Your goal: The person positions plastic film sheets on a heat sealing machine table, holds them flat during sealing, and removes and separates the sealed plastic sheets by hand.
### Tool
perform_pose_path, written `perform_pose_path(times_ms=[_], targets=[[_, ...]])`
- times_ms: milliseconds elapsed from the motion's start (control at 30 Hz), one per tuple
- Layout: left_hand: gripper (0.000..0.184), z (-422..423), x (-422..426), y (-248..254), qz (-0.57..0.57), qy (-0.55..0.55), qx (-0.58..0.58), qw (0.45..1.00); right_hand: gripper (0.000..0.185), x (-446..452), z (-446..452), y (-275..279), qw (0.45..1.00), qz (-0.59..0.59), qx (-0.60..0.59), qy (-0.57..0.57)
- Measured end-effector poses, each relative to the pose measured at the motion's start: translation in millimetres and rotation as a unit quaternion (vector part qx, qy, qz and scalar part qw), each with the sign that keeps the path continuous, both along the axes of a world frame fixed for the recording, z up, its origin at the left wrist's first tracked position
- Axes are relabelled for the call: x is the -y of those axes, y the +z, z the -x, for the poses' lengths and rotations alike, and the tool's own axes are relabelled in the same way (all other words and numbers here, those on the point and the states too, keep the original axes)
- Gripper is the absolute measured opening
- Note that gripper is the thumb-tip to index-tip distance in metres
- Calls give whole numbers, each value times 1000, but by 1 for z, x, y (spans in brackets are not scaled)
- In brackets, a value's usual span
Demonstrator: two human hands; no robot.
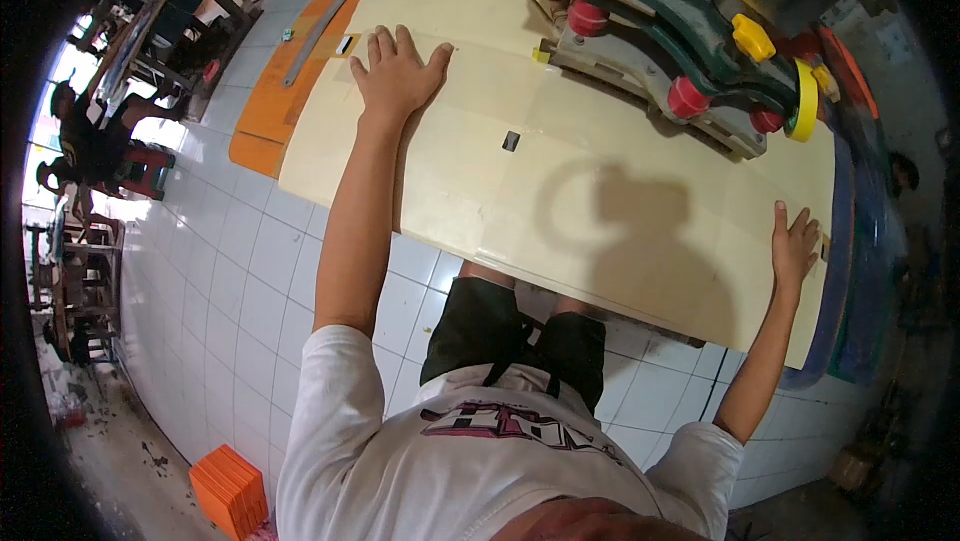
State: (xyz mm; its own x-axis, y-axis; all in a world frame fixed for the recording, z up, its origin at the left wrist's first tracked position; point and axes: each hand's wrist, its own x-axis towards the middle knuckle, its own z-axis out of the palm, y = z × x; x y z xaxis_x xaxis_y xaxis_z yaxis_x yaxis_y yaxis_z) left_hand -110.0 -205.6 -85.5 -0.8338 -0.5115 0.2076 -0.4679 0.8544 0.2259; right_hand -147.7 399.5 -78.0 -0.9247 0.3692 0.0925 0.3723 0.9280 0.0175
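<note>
A broad cream sheet (470, 181) covers most of the work table in front of me. My left hand (400, 76) lies flat on its left part with the fingers spread, touching nothing else. Near the sheet's right edge rests my right hand (796, 246), palm down and fingers stretched out. Between the hands, a small dark rectangular piece (511, 141) sits on the sheet. Beside my left fingertips is a small white-and-dark piece (346, 44) at the sheet's edge. Neither hand holds anything.
A green machine (680, 31) with red and yellow knobs stands across the sheet's far right, a yellow ring (803, 101) at its end. A long metal strip (335, 16) lies on the orange tabletop (262, 131). Orange stacked pieces (228, 491) are on the floor; a person (90, 131) is far left.
</note>
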Motion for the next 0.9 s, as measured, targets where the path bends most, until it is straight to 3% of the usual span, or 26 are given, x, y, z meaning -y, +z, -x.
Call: perform_pose_path(times_ms=[300, 667, 900], targets=[[88, 5, 6, -10, 63, 23, 49, 997, 98, -17, 5, -22, 999, 0, -41, 31], [87, 9, 5, 0, 41, 31, 85, 995, 104, 6, -8, 1, 998, 48, -45, 17], [97, 4, 2, 1, 37, 16, 73, 997, 100, -2, -2, -10, 998, -1, -57, 25]])
